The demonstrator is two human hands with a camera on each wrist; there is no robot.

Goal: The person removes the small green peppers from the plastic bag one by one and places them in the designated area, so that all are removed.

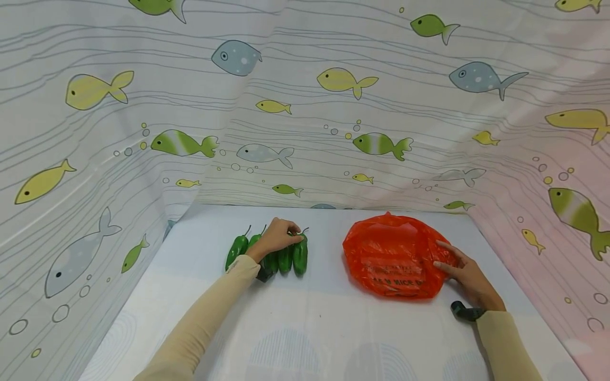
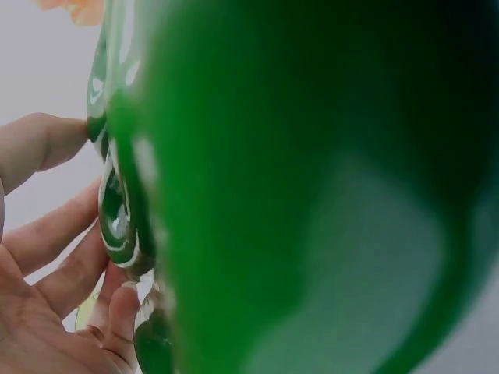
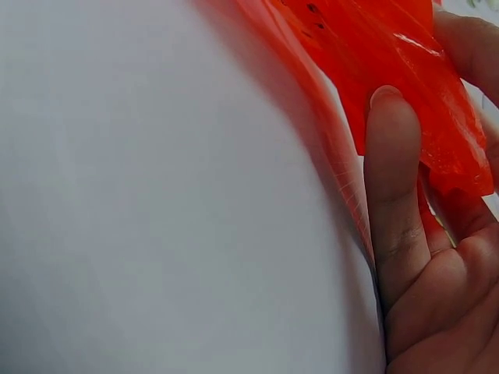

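Several green chili peppers (image 1: pixel 236 250) lie side by side in a row on the white table, stems pointing away. My left hand (image 1: pixel 276 235) reaches over the row and pinches the rightmost green chili pepper (image 1: pixel 301 259) near its stem end. In the left wrist view, the thumb and fingers of my left hand (image 2: pixel 54 265) touch peppers, while one blurred green pepper (image 2: pixel 226 195) fills the middle. At the right, a red plastic bag (image 1: pixel 391 254) with printed lettering lies crumpled. My right hand (image 1: pixel 469 272) grips its right edge, thumb on the near side, as the right wrist view shows.
The table (image 1: pixel 310 328) has a white cover with pale blue arcs. A fish-patterned curtain (image 1: pixel 305 121) encloses the back and both sides. A black wrist device (image 1: pixel 466 312) sits on the right wrist, another (image 1: pixel 263 274) under the left.
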